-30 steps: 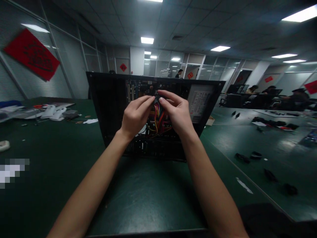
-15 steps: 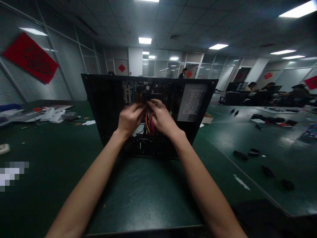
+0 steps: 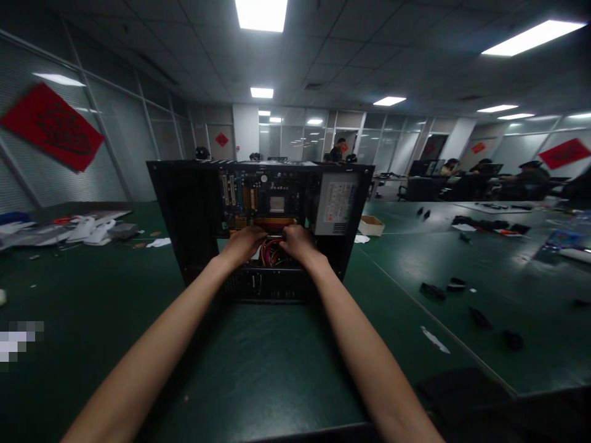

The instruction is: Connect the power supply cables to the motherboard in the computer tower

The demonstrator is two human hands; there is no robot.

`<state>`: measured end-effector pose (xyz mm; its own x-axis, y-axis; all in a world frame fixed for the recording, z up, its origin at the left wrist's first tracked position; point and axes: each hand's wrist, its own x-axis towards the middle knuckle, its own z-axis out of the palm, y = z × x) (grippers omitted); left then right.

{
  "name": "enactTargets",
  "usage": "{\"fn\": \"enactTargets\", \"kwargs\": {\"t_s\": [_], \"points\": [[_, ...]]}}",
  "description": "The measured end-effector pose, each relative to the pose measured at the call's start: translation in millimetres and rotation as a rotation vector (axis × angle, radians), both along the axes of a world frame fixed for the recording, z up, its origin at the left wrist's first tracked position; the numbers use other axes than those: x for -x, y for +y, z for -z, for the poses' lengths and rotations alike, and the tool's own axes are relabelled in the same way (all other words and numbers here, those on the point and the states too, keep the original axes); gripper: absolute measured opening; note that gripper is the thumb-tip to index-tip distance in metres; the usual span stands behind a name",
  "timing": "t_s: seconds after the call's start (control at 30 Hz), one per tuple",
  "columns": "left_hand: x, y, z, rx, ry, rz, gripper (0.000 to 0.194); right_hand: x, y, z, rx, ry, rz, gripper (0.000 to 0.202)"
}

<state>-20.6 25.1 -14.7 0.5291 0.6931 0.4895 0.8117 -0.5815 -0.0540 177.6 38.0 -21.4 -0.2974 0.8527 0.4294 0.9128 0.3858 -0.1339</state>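
An open black computer case stands upright on the green table, its inside facing me. Within it is a motherboard with a square silver chip. At the upper right sits a power supply with a white label. My left hand and my right hand are closed side by side just below the motherboard's lower part. Between them loops a bundle of colored power cables, which both seem to grip. The fingertips are partly hidden inside the case.
White papers and scraps lie on the left of the table. A small cardboard box stands behind the case's right side. Several black pieces and a torn paper strip lie to the right. People sit and stand far behind.
Both hands have moved down with the cable bundle, from in front of the motherboard's middle to below it. The silver chip is now uncovered. The view has tilted up slightly.
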Motion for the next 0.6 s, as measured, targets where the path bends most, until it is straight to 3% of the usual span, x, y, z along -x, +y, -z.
{"fn": "enactTargets", "kwargs": {"t_s": [0.2,0.6], "points": [[-12.2,16.6,-4.3,0.05,0.213,-0.009,0.028,3.6,-1.8,-1.8,0.021,0.04,0.021,0.019],[-11.7,16.4,0.6,0.046,0.195,-0.108,0.032,5.2,-2.6,-0.2,0.048,0.049,0.024,0.021]]}}
